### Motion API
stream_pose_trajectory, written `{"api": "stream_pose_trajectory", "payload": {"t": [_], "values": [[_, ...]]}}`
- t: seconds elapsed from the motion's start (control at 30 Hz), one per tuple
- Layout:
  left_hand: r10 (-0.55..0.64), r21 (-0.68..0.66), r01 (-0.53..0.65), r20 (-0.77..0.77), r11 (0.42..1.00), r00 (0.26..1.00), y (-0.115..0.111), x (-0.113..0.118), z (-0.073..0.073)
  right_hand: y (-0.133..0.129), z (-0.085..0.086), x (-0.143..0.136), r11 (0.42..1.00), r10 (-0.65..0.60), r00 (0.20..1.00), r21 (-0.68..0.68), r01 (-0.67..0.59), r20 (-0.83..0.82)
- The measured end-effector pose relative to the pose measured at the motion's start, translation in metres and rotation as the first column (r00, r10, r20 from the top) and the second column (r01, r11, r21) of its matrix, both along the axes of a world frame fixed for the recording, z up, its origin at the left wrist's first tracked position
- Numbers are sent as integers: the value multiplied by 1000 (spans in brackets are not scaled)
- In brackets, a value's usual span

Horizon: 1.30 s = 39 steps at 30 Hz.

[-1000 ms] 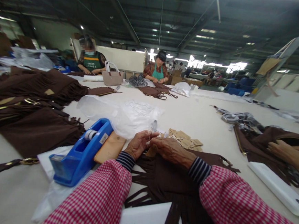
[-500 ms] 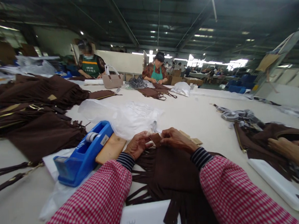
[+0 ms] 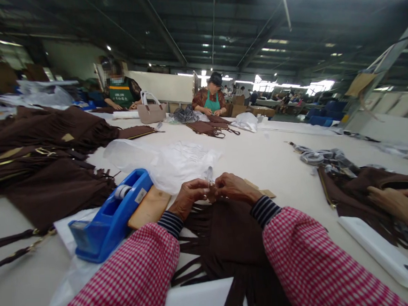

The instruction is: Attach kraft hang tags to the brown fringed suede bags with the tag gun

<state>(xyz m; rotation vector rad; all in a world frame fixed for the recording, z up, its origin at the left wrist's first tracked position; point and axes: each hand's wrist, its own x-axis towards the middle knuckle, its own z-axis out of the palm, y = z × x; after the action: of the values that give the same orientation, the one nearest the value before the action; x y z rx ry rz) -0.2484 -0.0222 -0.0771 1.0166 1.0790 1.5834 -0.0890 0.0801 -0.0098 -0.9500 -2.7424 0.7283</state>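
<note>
Pinched fingers of my left hand (image 3: 188, 197) hold the left side of a small tan tag (image 3: 212, 193). My right hand (image 3: 235, 187) grips the same tag from the right, fingers closed. Both hands are nearly together at the top edge of a brown fringed suede bag (image 3: 236, 230), which lies flat on the table. A small clear plastic piece (image 3: 210, 173) sticks up just beyond the fingers. More tan paper pieces (image 3: 266, 193) lie beside my right wrist.
A blue tape dispenser (image 3: 112, 217) and a tan block (image 3: 150, 206) sit left. White plastic (image 3: 169, 163) lies ahead. A white device (image 3: 201, 304) is near me. Another person's hands (image 3: 402, 203) touch a brown bag at right. Two people work across the table.
My hands have come closer together around the tag, which now shows narrower between the fingers. The view has shifted slightly.
</note>
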Motion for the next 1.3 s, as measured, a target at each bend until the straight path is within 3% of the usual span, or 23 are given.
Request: {"api": "stream_pose_trajectory", "payload": {"t": [0.1,0.27,0.43,0.53,0.63,0.7,0.73,0.8,0.83,0.9,0.93,1.0,1.07,1.13,1.2,1.3], "values": [[43,50,-34,-191,998,981,1,-2,6,-1,-4,-3,996,-27,996,-89,20,-82],[32,137,10,-305,991,952,1,-10,15,2,-22,9,951,-87,937,-309,-24,-339],[-52,13,61,-377,998,925,-11,-26,33,6,-27,24,919,-211,899,-392,48,-384],[98,36,-91,-355,995,930,-14,-33,41,12,-31,20,913,-253,896,-396,97,-364],[402,130,-381,-237,915,884,-12,-37,40,20,-39,5,932,-275,916,-316,179,-293],[577,149,-559,-279,816,768,-11,-37,38,25,-46,-7,941,-290,924,-250,228,-248],[621,150,-617,-385,772,683,-11,-35,38,26,-48,-13,942,-297,926,-231,244,-233],[569,163,-677,-698,718,435,-13,-31,38,28,-52,-25,940,-312,926,-210,268,-212],[478,183,-674,-832,715,282,-14,-27,38,28,-53,-30,940,-322,927,-185,288,-193],[304,230,-619,-952,751,15,-17,-19,37,27,-54,-38,933,-356,922,-104,344,-149],[263,251,-579,-963,775,-66,-18,-15,36,26,-54,-42,923,-385,913,-77,378,-138],[251,279,-514,-960,811,-124,-17,-9,32,25,-53,-48,894,-448,882,-94,438,-148],[271,280,-491,-958,825,-91,-14,-5,26,25,-52,-52,866,-495,849,-187,464,-186],[295,252,-481,-955,840,15,-9,-3,21,26,-52,-54,847,-517,827,-276,455,-222],[302,172,-467,-928,867,219,-3,-2,17,26,-51,-52,829,-527,809,-364,424,-260],[248,-22,-382,-726,924,641,4,-1,13,24,-44,-43,806,-523,779,-498,320,-345]]}}
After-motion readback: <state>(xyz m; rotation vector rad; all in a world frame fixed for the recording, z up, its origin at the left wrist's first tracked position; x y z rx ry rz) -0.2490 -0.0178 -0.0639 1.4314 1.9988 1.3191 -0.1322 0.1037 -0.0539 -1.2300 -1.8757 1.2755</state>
